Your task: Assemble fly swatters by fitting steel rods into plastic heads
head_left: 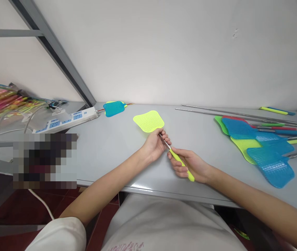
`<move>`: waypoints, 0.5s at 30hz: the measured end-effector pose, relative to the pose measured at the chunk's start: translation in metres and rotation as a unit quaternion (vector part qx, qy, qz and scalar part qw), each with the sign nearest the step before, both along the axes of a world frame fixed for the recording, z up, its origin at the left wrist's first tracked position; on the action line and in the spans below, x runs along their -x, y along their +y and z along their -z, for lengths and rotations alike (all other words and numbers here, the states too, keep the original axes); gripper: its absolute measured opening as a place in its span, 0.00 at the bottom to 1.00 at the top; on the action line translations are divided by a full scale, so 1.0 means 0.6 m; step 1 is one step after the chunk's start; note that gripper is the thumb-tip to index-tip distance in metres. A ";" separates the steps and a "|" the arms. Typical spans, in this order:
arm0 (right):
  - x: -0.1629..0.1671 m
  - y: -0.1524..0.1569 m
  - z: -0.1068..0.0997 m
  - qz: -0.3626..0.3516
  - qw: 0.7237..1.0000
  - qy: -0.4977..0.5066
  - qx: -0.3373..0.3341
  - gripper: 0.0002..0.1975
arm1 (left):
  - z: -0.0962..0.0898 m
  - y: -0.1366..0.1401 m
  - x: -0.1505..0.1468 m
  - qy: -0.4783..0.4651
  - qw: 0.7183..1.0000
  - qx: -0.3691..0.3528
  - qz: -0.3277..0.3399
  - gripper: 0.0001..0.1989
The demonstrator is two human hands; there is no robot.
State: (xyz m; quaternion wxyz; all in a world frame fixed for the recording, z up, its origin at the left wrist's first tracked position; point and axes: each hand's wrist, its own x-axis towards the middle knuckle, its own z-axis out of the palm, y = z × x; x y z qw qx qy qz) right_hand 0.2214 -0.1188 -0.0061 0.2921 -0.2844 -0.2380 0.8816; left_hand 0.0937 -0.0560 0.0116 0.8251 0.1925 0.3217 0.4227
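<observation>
Held between my two hands over the grey table is a yellow-green fly swatter point(150, 121), its mesh head up and to the left. My left hand point(155, 143) grips it where the metal rod meets the head. Lower down, the fingers of my right hand point(186, 164) wrap round the yellow-green handle. To the right lies a heap of other fly swatters with blue point(271, 165), green and red heads, their handles pointing right. Farther back on the left, a blue swatter head point(115, 108) lies over a yellow-green one.
A white power strip point(68, 120) with plugged cables sits at the left. Long thin metal rods point(224, 113) lie along the wall at the right, near loose handles point(276, 111). Bagged colourful sticks point(4, 103) are piled at far left, beyond a grey metal frame point(56, 52).
</observation>
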 end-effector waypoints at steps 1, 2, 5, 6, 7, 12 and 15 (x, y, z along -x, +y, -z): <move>0.000 0.000 0.000 0.000 1.000 0.000 -0.001 0.12 | 0.000 0.000 0.000 0.000 1.000 -0.001 0.000 0.10; 0.000 0.000 0.000 0.001 1.000 0.000 -0.002 0.12 | 0.000 0.000 0.000 0.000 1.000 -0.001 0.001 0.10; 0.000 0.000 0.000 0.001 1.000 -0.001 -0.005 0.12 | 0.000 0.000 0.000 0.002 1.000 -0.002 0.003 0.10; 0.000 0.000 0.000 0.001 1.000 0.000 -0.005 0.12 | 0.000 0.000 -0.001 0.002 1.000 -0.002 0.003 0.10; 0.000 0.000 0.000 0.002 1.000 0.001 -0.006 0.12 | 0.000 0.000 0.000 0.003 1.000 -0.003 0.003 0.10; 0.000 -0.001 0.001 0.002 1.000 -0.001 -0.009 0.11 | -0.001 -0.002 0.001 0.003 1.000 -0.003 0.002 0.10; 0.000 -0.001 0.000 0.003 1.000 -0.004 -0.011 0.11 | -0.001 -0.002 0.000 0.001 1.000 -0.003 0.004 0.10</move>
